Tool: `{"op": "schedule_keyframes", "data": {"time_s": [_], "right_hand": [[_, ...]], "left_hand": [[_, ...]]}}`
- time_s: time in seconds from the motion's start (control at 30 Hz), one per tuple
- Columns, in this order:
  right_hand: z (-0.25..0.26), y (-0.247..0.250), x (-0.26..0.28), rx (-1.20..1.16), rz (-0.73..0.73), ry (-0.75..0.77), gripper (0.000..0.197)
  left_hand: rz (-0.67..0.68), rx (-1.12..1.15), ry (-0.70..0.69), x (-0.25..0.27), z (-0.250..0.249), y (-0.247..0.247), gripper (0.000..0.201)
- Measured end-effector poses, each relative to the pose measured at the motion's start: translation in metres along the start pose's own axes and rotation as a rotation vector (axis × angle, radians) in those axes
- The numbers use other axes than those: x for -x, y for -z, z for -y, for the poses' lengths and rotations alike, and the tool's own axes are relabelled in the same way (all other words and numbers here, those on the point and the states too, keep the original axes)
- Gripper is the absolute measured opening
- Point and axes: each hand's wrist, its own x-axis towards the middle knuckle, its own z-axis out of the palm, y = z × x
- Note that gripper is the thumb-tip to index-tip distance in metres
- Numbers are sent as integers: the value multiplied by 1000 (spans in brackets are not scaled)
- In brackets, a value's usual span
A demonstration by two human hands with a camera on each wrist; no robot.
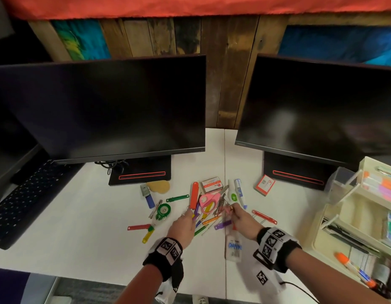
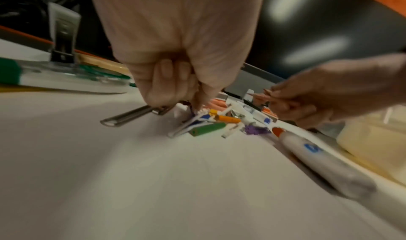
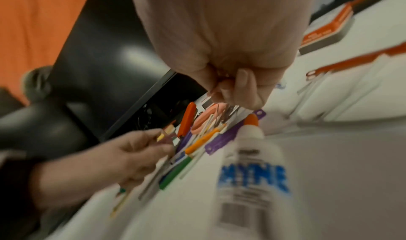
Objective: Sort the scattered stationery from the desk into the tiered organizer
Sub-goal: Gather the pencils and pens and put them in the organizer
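At the far left of the desk point(image 1: 58, 220) lay a dark keyboard point(image 1: 25, 194), and above it stood the left monitor point(image 1: 102, 106), its screen black. Moving in, a blue-ended clip point(image 1: 148, 195) and a green tape dispenser point(image 1: 162, 211) lay near the monitor's foot, with a red strip point(image 1: 138, 227) and a yellow tag point(image 1: 148, 234) closer to me. My left hand point(image 1: 184, 224) was down at the left edge of the pile, fingers curled tight, pinching small bits from the heap; what exactly I had there, I couldn't tell through the blur. Just past it lay the long orange cutter point(image 1: 194, 195), and beside that the pink scissors point(image 1: 209, 202), all tangled with coloured strips. A box of staples point(image 1: 212, 184) sat behind the pile. My right hand point(image 1: 241, 220) hung just above the heap's right side, fingertips pressed together on a thin pinkish piece. The glue bottle point(image 1: 233, 246) lay flat between my wrists, orange cap pointing into the pile. Further right lay another red strip point(image 1: 264, 216) and a small card box point(image 1: 264, 185) by the right monitor point(image 1: 322, 106). At the far right stood the cream organizer point(image 1: 330, 220), its tiers already holding pens and notes, well apart from the scattered stationery.
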Motion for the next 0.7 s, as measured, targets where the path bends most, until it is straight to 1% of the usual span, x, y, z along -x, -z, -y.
{"op": "schedule_keyframes", "data": {"time_s": [0.07,0.13,0.2,0.27,0.33,0.4,0.43,0.5,0.53,0.57,0.63,0.7], "right_hand": [[9,-4,-1,-165,13,-43,20],[15,-11,-4,-387,26,-114,21],[19,-17,-8,-600,50,-152,17],[23,-20,-12,-674,80,-147,18],[31,-20,-15,-640,84,-167,18],[36,-23,-17,-473,108,-134,14],[35,-24,-19,-307,133,-93,11],[29,-28,-22,145,153,15,24],[25,-30,-24,345,130,60,27],[24,-32,-23,479,105,93,27],[23,-35,-20,615,90,127,35],[23,-36,-19,663,97,133,40]], "left_hand": [[-31,-47,0,-2,0,-4,37],[-28,-74,29,-4,-1,-7,40],[-10,-119,58,-5,-2,-9,41],[20,-146,66,-7,-2,-9,42],[26,-99,68,-7,-1,-8,41],[6,-26,56,-6,1,-5,39],[-9,3,49,-4,2,-3,38],[-29,44,34,-1,6,0,36],[-30,60,28,0,9,0,34],[-26,75,33,1,12,0,33],[-20,96,59,3,16,0,32],[-21,91,78,4,19,-1,31]]}}
